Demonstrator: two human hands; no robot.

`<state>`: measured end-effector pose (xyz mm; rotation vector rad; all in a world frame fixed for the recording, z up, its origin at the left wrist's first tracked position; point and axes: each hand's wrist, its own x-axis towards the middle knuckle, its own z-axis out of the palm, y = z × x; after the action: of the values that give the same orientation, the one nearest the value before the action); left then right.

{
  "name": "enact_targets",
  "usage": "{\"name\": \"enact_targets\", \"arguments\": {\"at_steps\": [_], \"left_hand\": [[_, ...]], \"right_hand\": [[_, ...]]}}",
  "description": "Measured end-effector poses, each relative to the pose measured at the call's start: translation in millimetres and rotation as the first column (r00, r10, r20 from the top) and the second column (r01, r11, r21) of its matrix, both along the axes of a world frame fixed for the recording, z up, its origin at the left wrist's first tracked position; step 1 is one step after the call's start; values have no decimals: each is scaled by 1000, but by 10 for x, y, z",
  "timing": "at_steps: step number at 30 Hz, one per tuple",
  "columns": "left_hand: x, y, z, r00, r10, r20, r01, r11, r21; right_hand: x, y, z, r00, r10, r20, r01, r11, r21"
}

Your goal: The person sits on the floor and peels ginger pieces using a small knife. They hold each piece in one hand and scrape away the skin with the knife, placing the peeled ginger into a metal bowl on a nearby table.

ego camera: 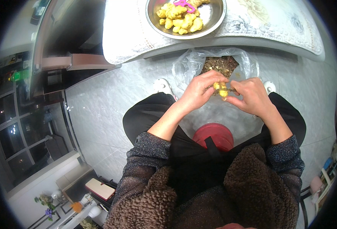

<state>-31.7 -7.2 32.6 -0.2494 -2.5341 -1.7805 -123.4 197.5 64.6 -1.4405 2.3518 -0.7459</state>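
Observation:
My left hand (200, 89) holds a knobby piece of yellow ginger root (223, 92) from its left side. In my right hand (250, 95) is a small thin blade (225, 90), probably a knife or peeler, lying across the root; its handle is hidden by the fingers. Just beyond and below my hands, a clear plastic bag (188, 67) stands open on the floor with brown and pale scraps (220, 65) in it. A steel bowl (187, 37) farther off holds several yellow ginger pieces (182, 19) and a pink plastic-handled tool (188, 5).
The bowl stands on a seat or bench with a quilted floral cover (131, 34), whose curved edge faces me. A red round stool (213, 133) shows between my legs. White shoes (162, 86) flank the bag on the grey tile floor (99, 106).

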Motion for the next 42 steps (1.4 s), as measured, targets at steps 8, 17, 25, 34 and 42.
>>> {"name": "enact_targets", "arguments": {"at_steps": [8,17,25,34,42], "left_hand": [[-36,-74,-3,997,56,-46,-55,998,15],[-17,10,-67,985,115,130,-153,930,335],[32,116,-139,952,119,284,-248,841,480],[24,166,-138,979,138,-147,-148,987,-56],[64,215,-143,970,136,-203,-169,974,-153]], "right_hand": [[34,9,-19,998,68,3,-67,995,-76],[-12,30,-117,944,-172,281,213,969,-123],[117,-18,9,783,-229,579,327,943,-70],[163,-92,9,845,-192,500,265,961,-79],[186,-135,-41,886,-183,426,244,965,-92]]}}
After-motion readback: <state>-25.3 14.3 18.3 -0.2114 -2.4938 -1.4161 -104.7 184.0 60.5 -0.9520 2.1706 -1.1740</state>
